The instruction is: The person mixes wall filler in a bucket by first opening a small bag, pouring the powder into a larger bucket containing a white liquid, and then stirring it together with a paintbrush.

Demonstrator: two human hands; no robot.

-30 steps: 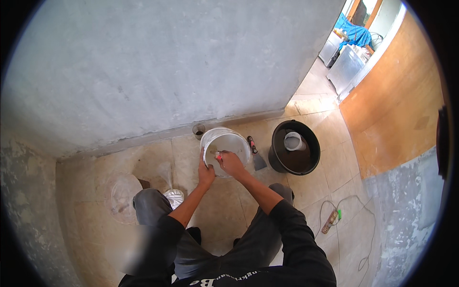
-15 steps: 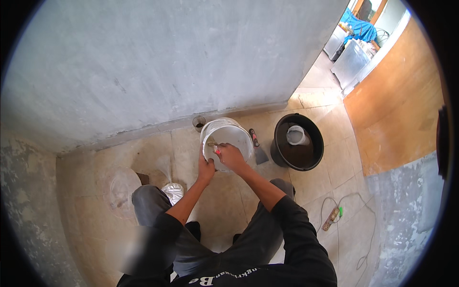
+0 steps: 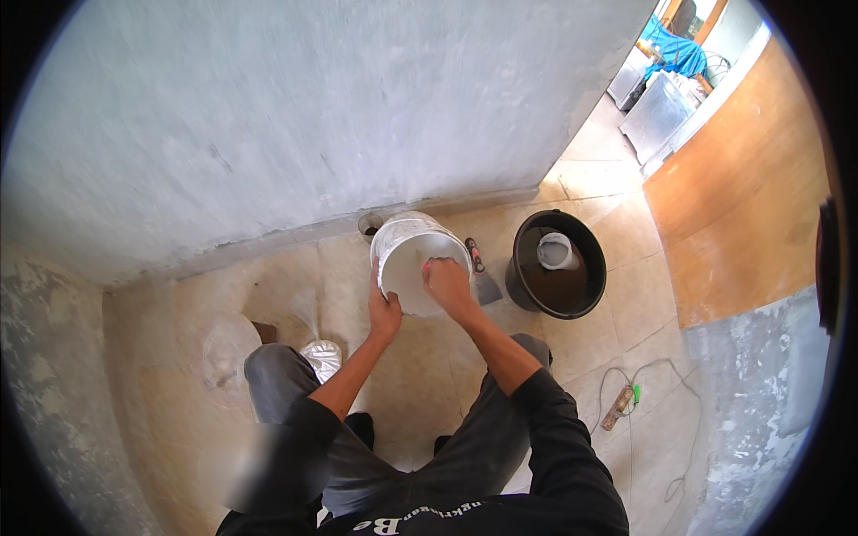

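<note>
Gripping the white bucket (image 3: 413, 259) rim, my left hand (image 3: 384, 313) steadies it; my right hand (image 3: 444, 281), fingers curled, reaches inside, beside the black tub (image 3: 559, 265).

Seen from above, both forearms (bare below pushed-up dark sleeves) reach forward and converge. The left hand (image 3: 384, 313) is curled in a grip, thumb side up. The right hand (image 3: 447, 284) sits slightly higher, knuckles up, fingers bent downward, wrist flexed.
</note>
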